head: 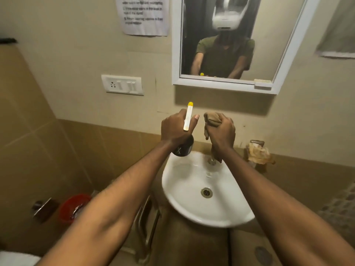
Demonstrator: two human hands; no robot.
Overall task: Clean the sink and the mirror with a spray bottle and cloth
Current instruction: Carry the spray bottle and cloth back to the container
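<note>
My left hand (175, 127) grips a spray bottle (187, 117) with a white head, a yellow nozzle tip and a dark body, held above the left back rim of the sink. Its nozzle points up toward the wall below the mirror (230, 41). My right hand (221, 131) grips a bunched brown cloth (212, 118), whose tail hangs down over the tap. The white sink (184, 181) lies below both hands, its drain (206, 192) uncovered. The white-framed mirror hangs on the wall above and reflects a person in a green shirt.
A white switch plate (123, 84) sits on the wall left of the mirror, under a paper notice (143, 15). A crumpled wrapper (259, 153) lies on the ledge right of the sink. A red bin (74, 207) stands low on the left. A metal rail (148, 223) runs beside the sink.
</note>
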